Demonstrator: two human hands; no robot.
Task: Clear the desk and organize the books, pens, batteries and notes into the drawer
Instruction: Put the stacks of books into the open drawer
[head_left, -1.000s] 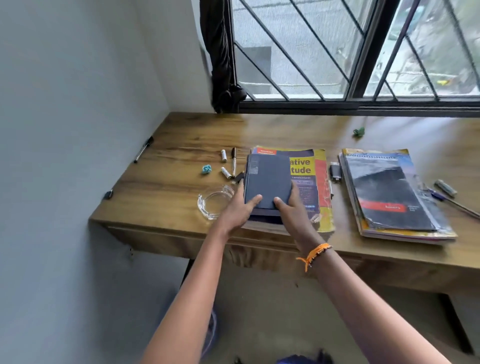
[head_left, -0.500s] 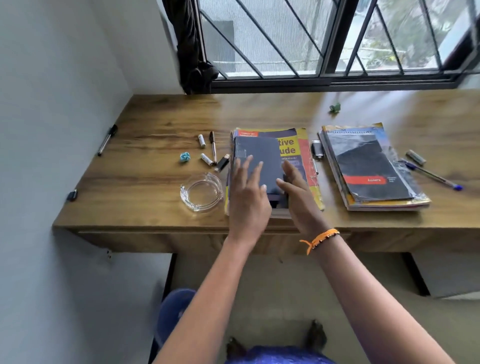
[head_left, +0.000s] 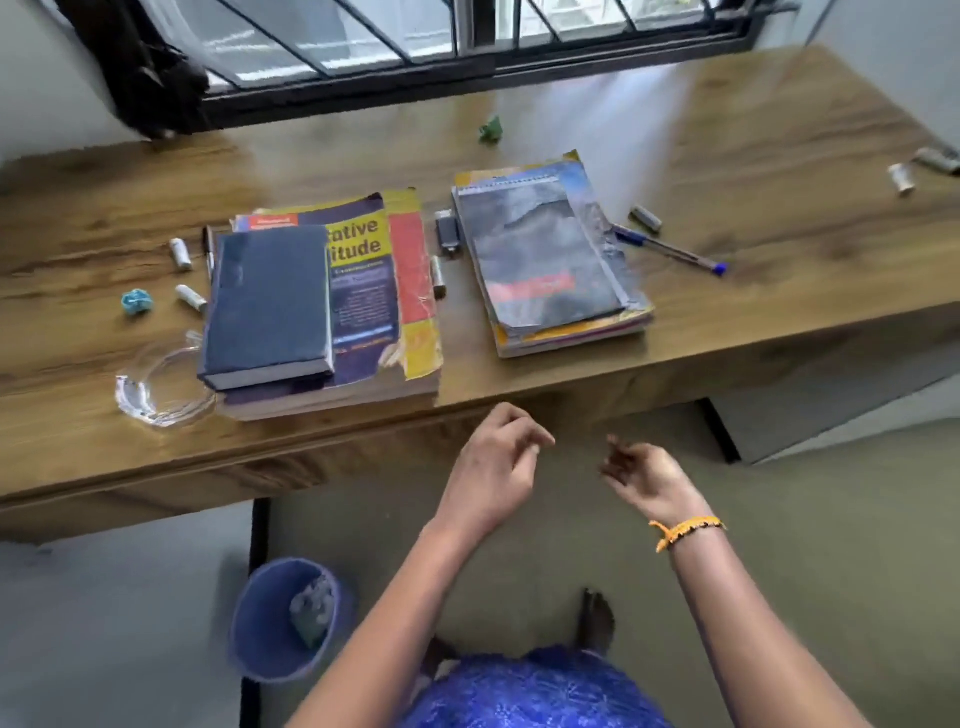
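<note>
A wooden table under a barred window in a pale-walled room.
The table spans the frame's middle, its grain lit by daylight from the window along the top edge. A dark curtain hangs bunched at upper left. Below, a blue bin stands on the greyish-green floor.

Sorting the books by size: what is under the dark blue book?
The dark blue book lies on a yellow aptitude book, covering its left part. Another dark cover edge peeks out between them; its title is hidden.
</note>
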